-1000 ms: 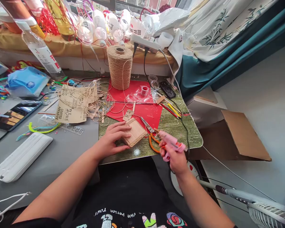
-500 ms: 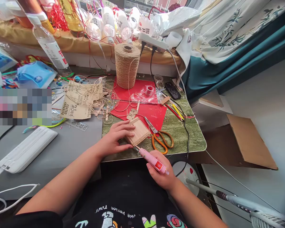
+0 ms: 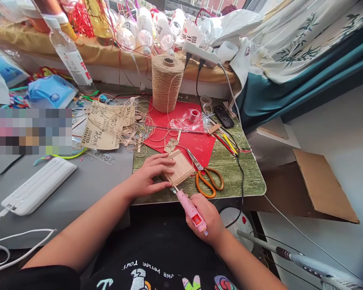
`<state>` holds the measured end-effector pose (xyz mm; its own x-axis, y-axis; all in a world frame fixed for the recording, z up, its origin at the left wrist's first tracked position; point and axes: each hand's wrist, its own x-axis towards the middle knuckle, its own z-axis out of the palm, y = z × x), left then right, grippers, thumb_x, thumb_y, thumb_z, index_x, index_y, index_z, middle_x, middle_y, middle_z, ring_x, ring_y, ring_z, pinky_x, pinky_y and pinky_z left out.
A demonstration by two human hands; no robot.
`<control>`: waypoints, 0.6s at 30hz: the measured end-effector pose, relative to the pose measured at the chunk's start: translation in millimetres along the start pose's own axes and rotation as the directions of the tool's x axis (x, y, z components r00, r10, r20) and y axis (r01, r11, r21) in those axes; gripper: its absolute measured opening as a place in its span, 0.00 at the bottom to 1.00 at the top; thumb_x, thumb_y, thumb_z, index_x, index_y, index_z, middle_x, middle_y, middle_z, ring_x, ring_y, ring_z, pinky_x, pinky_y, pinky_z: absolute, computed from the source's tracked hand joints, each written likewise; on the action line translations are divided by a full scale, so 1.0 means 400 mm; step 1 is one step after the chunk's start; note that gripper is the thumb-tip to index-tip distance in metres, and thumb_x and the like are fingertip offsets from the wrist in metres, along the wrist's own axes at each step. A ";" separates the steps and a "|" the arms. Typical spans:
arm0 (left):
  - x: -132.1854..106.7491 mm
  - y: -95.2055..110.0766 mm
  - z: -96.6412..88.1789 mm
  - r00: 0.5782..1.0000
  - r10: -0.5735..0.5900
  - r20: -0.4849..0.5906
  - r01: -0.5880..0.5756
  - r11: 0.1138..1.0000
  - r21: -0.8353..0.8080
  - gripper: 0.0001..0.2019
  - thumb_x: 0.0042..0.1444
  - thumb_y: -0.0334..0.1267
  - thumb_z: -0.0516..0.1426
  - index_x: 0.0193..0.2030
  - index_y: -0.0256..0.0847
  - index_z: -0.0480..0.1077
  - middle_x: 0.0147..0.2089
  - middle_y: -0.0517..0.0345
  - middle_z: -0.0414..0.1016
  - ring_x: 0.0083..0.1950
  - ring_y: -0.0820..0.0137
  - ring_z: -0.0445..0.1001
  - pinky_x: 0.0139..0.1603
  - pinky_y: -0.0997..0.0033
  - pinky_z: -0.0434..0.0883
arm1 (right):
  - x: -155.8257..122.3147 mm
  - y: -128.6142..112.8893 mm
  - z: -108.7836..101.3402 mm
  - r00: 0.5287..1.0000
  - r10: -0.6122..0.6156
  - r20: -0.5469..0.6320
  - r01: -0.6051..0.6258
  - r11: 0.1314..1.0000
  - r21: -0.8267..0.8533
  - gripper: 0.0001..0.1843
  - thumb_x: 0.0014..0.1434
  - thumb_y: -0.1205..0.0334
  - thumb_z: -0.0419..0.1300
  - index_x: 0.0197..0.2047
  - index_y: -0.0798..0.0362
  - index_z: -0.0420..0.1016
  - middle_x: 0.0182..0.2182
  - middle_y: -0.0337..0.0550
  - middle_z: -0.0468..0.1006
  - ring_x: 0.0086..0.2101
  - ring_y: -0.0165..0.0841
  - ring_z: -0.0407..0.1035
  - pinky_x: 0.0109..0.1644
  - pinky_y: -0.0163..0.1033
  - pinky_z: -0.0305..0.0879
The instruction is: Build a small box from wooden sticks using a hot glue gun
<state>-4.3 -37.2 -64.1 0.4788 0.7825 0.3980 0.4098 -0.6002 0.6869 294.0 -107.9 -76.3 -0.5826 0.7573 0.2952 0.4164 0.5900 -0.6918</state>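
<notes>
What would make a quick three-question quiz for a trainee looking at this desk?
1. Which hand holds the pink glue gun?
2. True or false: the jute twine spool lies on its side.
3. What do the fingers of the left hand touch? A, the scissors; B, the square wooden piece; C, the power bank.

Key: 1, the right hand. 2, false; it stands upright. 3, B.

- Right hand (image 3: 207, 219) has brought the slim pink plastic glue gun (image 3: 190, 207) to the square, pale wooden panel's (image 3: 181, 167) near corner.
- Orange-handled metal scissors (image 3: 202, 169) lie uncovered.
</notes>
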 end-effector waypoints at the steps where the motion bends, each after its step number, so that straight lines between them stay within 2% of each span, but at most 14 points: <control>1: 0.000 0.000 0.000 1.000 -0.006 -0.005 0.006 1.000 -0.002 0.18 0.61 0.44 0.68 0.57 0.48 0.75 0.67 0.49 0.75 0.77 0.52 0.60 0.76 0.40 0.62 | 0.000 0.001 0.001 1.000 -0.010 0.005 0.010 1.000 -0.011 0.09 0.64 0.65 0.61 0.47 0.49 0.67 0.37 0.47 0.71 0.36 0.41 0.68 0.41 0.47 0.71; 6: 0.001 0.001 0.002 1.000 -0.008 -0.011 0.007 1.000 -0.005 0.18 0.60 0.44 0.69 0.56 0.47 0.76 0.67 0.48 0.76 0.77 0.52 0.61 0.75 0.40 0.62 | 0.003 0.001 -0.003 1.000 -0.021 0.019 0.022 0.997 -0.071 0.05 0.66 0.62 0.59 0.43 0.49 0.65 0.34 0.44 0.68 0.33 0.39 0.64 0.37 0.45 0.68; 18: 0.000 -0.004 0.002 1.000 -0.003 -0.008 0.003 1.000 -0.009 0.20 0.60 0.44 0.69 0.57 0.47 0.75 0.67 0.48 0.76 0.77 0.52 0.61 0.75 0.40 0.62 | 0.011 -0.002 -0.007 0.998 -0.068 -0.009 0.066 0.988 -0.140 0.03 0.68 0.65 0.57 0.40 0.49 0.66 0.30 0.40 0.64 0.29 0.35 0.61 0.31 0.42 0.61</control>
<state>-4.4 -36.5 -65.6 0.4713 0.7857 0.4008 0.4042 -0.5963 0.6936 293.0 -104.5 -72.6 -0.6031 0.7181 0.3472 0.4708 0.6718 -0.5718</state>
